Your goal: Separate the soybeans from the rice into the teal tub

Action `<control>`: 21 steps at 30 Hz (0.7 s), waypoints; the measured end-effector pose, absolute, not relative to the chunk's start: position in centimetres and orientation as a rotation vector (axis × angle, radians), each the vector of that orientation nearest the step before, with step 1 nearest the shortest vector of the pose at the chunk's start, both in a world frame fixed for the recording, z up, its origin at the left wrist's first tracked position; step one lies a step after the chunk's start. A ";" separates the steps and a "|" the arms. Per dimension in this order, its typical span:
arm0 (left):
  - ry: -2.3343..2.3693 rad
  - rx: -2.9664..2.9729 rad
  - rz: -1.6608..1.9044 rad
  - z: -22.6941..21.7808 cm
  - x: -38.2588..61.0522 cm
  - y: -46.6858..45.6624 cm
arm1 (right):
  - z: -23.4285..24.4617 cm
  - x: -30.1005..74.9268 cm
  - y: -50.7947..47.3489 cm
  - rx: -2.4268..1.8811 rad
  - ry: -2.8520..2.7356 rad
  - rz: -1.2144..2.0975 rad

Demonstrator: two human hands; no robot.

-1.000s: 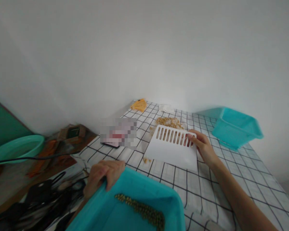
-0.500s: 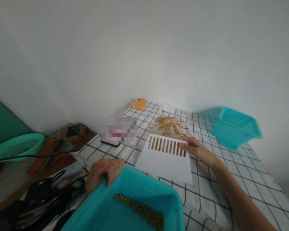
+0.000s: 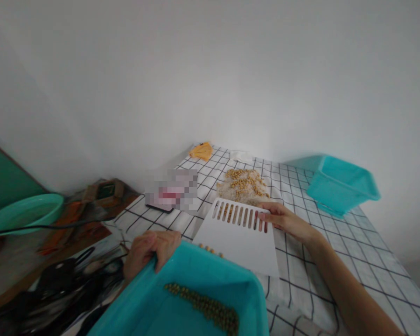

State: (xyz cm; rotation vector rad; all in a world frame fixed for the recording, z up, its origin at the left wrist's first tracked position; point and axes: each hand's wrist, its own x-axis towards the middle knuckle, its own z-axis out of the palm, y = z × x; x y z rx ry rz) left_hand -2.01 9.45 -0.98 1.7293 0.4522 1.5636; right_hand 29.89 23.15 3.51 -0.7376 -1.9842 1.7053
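My left hand (image 3: 153,251) is closed over the rim of a turquoise plastic basin (image 3: 182,266), which tilts at the table's near edge. Greenish-brown beans (image 3: 210,305) lie gathered in a band along its inside. My right hand (image 3: 278,217) grips the far right corner of a white slotted scraper (image 3: 238,242), thumb on top by the slots. The scraper's broad lower edge reaches the basin's far rim, where a few yellowish beans (image 3: 210,248) show. Just beyond the scraper is a spread of yellow beans (image 3: 243,175) mixed with whitish grains (image 3: 227,190).
A second turquoise basin (image 3: 336,184) stands at the right on the checked tablecloth (image 3: 301,247). A yellow cloth (image 3: 201,151) and white tissue (image 3: 241,156) lie by the wall. A phone (image 3: 159,207), partly blurred out, is at left. Black bags and a green tub (image 3: 52,210) are lower left.
My right hand has drawn the scraper slightly nearer, down toward the basin. Several yellowish beans now show at the basin's far rim. My left hand and the basin have stayed put.
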 end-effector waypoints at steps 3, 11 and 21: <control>0.450 1.752 1.535 -1.1 -2.1 9.4 | 3.5 30.0 23.1 -0.752 -1.860 1.778; 0.428 1.762 1.522 -1.2 -2.3 9.7 | 3.7 30.5 23.7 -0.822 -1.756 1.590; 0.416 1.774 1.513 -1.0 -2.4 9.7 | 4.4 29.7 23.1 -0.799 -2.078 1.503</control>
